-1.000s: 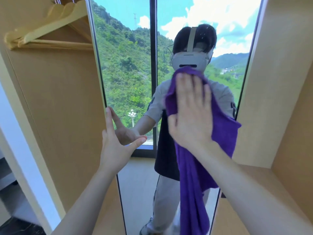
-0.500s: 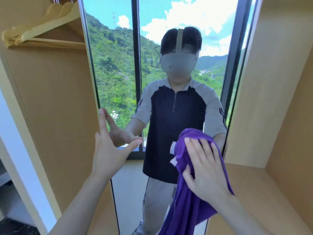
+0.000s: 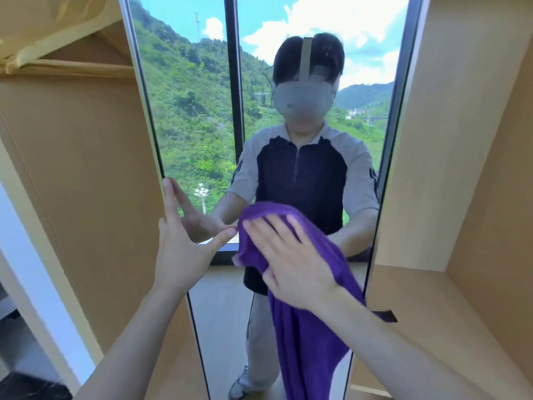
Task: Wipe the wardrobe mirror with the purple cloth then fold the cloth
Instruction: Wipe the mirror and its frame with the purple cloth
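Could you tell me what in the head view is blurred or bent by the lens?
Head view: the right hand pressing the purple cloth on the mirror is smeared by motion; the left hand at the mirror's edge is sharper; the wide lens splays the wardrobe panels outward; bright daylight, no glare.

The cloth (image 3: 305, 342) is solid purple; the wardrobe panels (image 3: 86, 183) beside the black-edged mirror (image 3: 202, 125) are pale tan wood.
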`<state>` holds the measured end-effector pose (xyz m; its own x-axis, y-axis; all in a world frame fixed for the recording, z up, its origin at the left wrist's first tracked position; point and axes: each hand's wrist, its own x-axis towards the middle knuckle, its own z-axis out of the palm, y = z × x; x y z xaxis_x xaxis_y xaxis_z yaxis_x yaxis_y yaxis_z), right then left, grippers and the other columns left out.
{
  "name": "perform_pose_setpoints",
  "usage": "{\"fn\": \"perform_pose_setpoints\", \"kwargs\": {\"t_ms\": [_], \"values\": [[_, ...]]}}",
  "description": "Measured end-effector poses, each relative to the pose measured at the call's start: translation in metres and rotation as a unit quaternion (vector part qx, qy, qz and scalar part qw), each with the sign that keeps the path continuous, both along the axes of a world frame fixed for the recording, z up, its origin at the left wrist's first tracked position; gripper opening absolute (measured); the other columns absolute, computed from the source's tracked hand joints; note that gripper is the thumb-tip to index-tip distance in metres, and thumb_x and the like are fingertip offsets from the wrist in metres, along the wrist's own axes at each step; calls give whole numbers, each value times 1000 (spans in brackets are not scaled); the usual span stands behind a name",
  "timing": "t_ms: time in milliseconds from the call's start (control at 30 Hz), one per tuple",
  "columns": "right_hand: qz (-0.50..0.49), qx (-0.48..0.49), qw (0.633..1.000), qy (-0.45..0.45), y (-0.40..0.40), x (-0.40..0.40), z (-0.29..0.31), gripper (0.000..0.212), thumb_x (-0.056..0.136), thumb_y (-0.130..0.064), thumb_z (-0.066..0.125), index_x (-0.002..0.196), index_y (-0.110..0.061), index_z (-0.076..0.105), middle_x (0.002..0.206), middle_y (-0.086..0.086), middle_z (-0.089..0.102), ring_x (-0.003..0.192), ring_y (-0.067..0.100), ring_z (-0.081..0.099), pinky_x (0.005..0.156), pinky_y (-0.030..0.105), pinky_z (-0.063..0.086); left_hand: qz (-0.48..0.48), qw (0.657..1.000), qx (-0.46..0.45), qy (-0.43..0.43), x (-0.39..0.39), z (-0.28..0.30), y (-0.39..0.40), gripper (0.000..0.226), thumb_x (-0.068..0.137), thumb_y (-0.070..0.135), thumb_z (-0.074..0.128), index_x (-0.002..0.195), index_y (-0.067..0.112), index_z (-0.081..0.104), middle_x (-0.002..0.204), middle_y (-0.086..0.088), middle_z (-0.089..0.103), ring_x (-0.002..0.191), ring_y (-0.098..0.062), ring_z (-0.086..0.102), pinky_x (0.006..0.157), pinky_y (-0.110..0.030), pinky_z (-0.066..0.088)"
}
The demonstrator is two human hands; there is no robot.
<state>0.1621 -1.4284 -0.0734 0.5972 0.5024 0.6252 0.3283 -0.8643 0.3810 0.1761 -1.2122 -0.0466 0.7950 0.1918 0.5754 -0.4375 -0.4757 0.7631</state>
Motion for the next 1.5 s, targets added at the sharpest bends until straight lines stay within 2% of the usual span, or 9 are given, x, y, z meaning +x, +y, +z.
{"fn": "perform_pose_setpoints", "kwargs": {"t_ms": [133,267,533,800,900,1000,1167,1333,1500], "values": [[-54,42,994,84,-37,-19,-58,83,81,-32,45,160,-22,19,157,-3,31,145,20,27,126,34,-6,10,1000,16,-12,4,-3,3,137,56,74,87,145,70,-17,139,27,20,112,28,23,90,-41,36],[-93,108,987,77,-70,-31,-66,82,82,-31,48,158,-22,20,153,-1,35,142,23,30,126,33,-7,20,1000,10,-9,4,-5,1,135,57,72,86,144,71,-18,136,14,26,122,-1,31,91,-43,36],[-80,273,953,-107,-33,-1,32,96,72,-27,49,160,-15,15,162,4,22,151,23,11,126,40,-4,27,995,37,89,-9,-70,-1,149,53,60,94,142,69,-26,115,5,31,103,-17,44,74,-43,46],[-11,2,1000,26,5,-3,-68,81,91,-31,51,162,-15,15,160,4,29,148,25,20,125,39,-7,44,991,69,107,-7,-75,6,147,52,71,87,143,67,-27,120,11,32,122,-33,56,69,-44,48],[-39,-4,993,107,-19,-18,-113,68,90,-33,49,156,-20,36,152,-3,47,141,18,33,124,32,-10,58,990,68,113,-7,-73,4,148,51,72,88,143,67,-27,121,12,31,125,-36,57,69,-45,48],[-60,20,988,142,-43,-27,-128,70,91,-33,48,157,-23,28,151,-4,46,140,19,36,125,33,-6,61,990,66,111,-8,-73,5,148,50,73,88,143,67,-26,121,13,29,125,-34,56,69,-45,49],[-85,129,987,39,-73,-26,-85,77,90,-41,51,158,-24,18,152,-1,37,141,25,36,125,35,-5,61,992,58,98,-7,-76,3,147,50,72,88,144,67,-25,121,11,31,122,-35,56,68,-43,46],[-86,238,958,-132,-68,0,-1,91,81,-36,52,161,-19,13,161,2,23,150,23,14,126,38,-4,57,992,49,99,-12,-90,1,140,58,68,86,143,68,-26,121,8,31,109,-23,51,72,-44,47],[-95,302,939,-135,-50,6,-43,91,82,-32,49,162,-22,7,163,0,17,150,25,13,125,40,-6,58,989,92,96,-17,-112,8,139,65,62,86,144,64,-28,122,14,26,120,-32,55,71,-44,52]]}}
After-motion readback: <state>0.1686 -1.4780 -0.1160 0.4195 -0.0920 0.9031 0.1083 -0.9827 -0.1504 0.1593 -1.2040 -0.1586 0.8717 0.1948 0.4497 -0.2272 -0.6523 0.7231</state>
